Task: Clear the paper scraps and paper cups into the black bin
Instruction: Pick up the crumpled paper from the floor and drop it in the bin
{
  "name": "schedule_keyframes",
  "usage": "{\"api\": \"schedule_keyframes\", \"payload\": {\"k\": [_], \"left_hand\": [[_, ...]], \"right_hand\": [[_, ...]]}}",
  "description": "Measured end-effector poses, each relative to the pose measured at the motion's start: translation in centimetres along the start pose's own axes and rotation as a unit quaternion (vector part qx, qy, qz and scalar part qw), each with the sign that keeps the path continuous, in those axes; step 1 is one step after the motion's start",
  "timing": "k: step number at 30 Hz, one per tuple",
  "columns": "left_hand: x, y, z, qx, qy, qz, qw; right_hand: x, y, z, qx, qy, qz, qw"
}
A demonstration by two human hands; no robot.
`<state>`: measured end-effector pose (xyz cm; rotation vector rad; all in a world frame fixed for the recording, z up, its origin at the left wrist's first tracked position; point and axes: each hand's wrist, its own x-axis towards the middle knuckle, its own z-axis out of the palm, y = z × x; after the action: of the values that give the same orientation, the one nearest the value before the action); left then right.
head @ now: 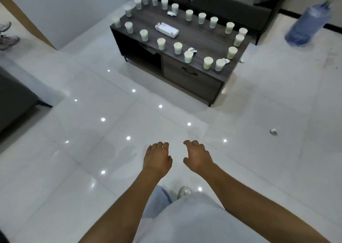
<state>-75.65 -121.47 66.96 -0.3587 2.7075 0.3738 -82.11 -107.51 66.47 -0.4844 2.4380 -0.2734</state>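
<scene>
Head view: the cups (178, 48) stand in a loose ring on the cabinet (192, 76) in the upper middle of the frame, most of them hugging its edges. Among them we see crumpled scraps (191, 50), one near the front edge, another at the right end, a third toward the back. A white tissue box (167, 29) lies inside the ring. One more small scrap (273, 132) sits on the floor (74, 168) at right, well apart from the cabinet.

Our left hand (157, 159) and right hand (199, 156) hang low in the centre, side by side, fingers loosely curled and grasping nothing. Both are well short of the cabinet.

We judge this as the approach, with nothing cleared yet. We cannot find the black bin in view, so the next move calls for closing in on the cabinet, taking the nearest cups at its front edge, and locating the bin before carrying anything off.

A blue water jug (309, 22) stands at upper right, a dark sofa (231, 6) behind the cabinet.
</scene>
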Motion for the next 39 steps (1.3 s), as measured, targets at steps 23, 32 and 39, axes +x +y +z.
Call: {"api": "schedule_keyframes", "payload": {"k": [23,32,39], "left_hand": [[29.8,-35.6,-21.1,-0.073,0.024,-0.138,0.987],[46.0,-48.3,-29.9,-0.087,0.030,-0.173,0.981],[58.1,-56.9,-38.9,-0.112,0.049,-0.193,0.974]], "right_hand": [[39.8,-35.5,-12.7,-0.070,-0.072,-0.108,0.989],[59.4,-47.2,-19.0,-0.083,-0.083,-0.141,0.983],[72.9,-57.4,-26.3,-0.102,-0.070,-0.171,0.977]]}}
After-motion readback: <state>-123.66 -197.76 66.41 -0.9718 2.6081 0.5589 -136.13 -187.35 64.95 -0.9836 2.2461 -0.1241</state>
